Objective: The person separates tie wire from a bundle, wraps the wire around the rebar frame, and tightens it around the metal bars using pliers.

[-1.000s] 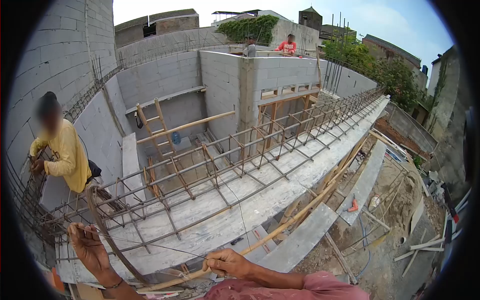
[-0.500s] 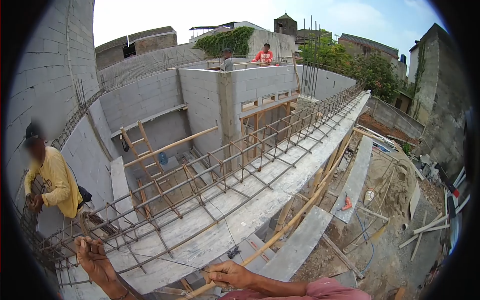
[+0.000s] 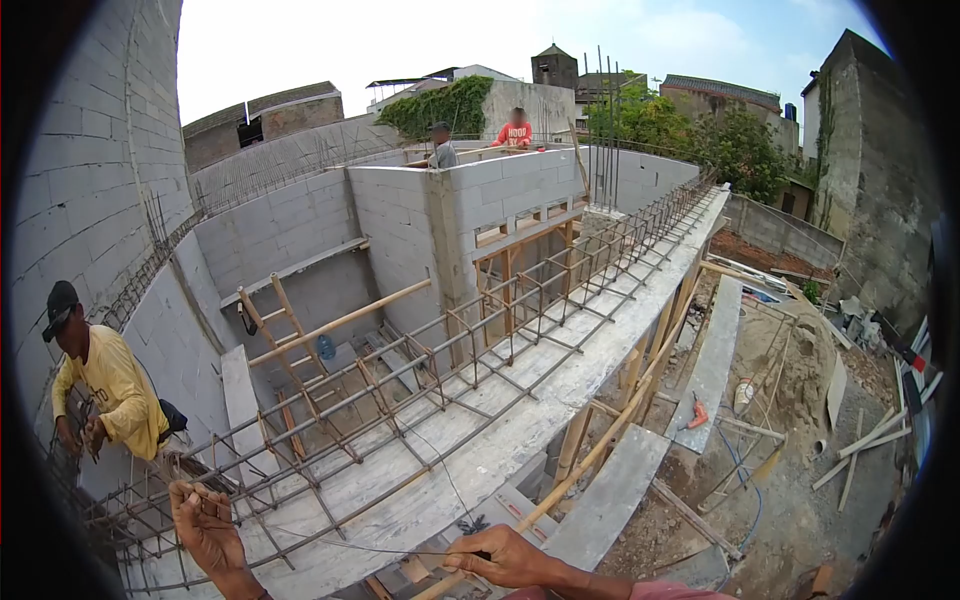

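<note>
A thin dark wire point(image 3: 350, 545) stretches between my two hands, sagging slightly over the pale board. My left hand point(image 3: 212, 535) is raised at the near end of the rebar cage, fingers bent and pinched on one end of the wire. Lower and to the right, my right hand point(image 3: 508, 557) is closed in a fist around the other end; a small dark part shows in its grip, too hidden to name. The rebar cage point(image 3: 430, 370) lies along the long whitish formwork board point(image 3: 480, 440), running away to the upper right.
A person in a yellow shirt point(image 3: 125, 385) stands left by the cage's end. Two other people are behind the far block wall point(image 3: 520, 185). Below right lie grey planks point(image 3: 610, 490), an orange drill point(image 3: 697, 412) and a sand heap point(image 3: 800, 370). A bamboo pole point(image 3: 600, 430) runs beside the board.
Both hands have shifted a little to the right in view, the right one more. The wire now hangs slacker. The person in yellow has changed the position of their hands.
</note>
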Available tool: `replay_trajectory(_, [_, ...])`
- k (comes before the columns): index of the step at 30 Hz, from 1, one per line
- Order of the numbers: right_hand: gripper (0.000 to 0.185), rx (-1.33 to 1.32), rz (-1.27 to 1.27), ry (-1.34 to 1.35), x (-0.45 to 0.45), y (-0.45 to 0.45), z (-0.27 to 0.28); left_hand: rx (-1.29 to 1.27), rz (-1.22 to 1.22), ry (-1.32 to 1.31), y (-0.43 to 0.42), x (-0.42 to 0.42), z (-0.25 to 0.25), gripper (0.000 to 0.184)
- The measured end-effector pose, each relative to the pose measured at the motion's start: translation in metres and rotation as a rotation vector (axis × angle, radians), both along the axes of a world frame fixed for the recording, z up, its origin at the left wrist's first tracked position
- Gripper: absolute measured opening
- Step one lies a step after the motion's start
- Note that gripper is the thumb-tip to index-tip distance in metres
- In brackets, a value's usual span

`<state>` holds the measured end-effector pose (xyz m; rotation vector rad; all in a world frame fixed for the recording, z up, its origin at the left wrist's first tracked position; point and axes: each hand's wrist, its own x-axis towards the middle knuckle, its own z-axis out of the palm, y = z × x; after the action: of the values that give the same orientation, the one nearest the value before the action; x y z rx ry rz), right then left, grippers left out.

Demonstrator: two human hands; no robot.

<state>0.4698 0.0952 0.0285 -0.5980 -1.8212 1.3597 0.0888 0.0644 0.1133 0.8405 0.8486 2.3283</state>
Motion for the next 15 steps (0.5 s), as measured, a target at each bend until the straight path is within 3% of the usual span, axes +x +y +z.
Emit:
replay_trajectory(2, [0.03,0.119,-0.055,-0.128,0.009,-0.003,0.01,-0.023,-0.031,0.009,0.005,0.006,-0.002,0.018])
replay_trajectory(7, [0.025,0.266,-0.218,-0.152,0.019,-0.007,0.005,-0.079,-0.154,0.022,0.025,0.022,-0.002,0.015])
replay_trajectory(9, [0.022,0.058,-0.207,-0.3,0.023,-0.01,0.012,-0.081,-0.198,0.081,0.038,0.005,-0.021,0.022])
replay_trajectory(11, [0.022,0.066,-0.222,-0.308,0.024,-0.008,0.0,-0.023,-0.365,0.042,0.046,0.0,-0.031,0.022])
replay_trajectory(12, [0.022,0.079,-0.22,-0.289,0.024,-0.006,-0.007,-0.006,-0.548,0.107,0.044,-0.006,-0.023,0.011])
replay_trajectory(13, [0.021,0.089,-0.216,-0.27,0.023,-0.005,-0.013,0.0,-0.554,0.112,0.049,-0.002,-0.025,0.011])
replay_trajectory(15, [0.021,0.05,-0.225,-0.264,0.021,-0.006,-0.021,-0.092,-0.283,-0.08,0.055,0.025,-0.025,0.012])
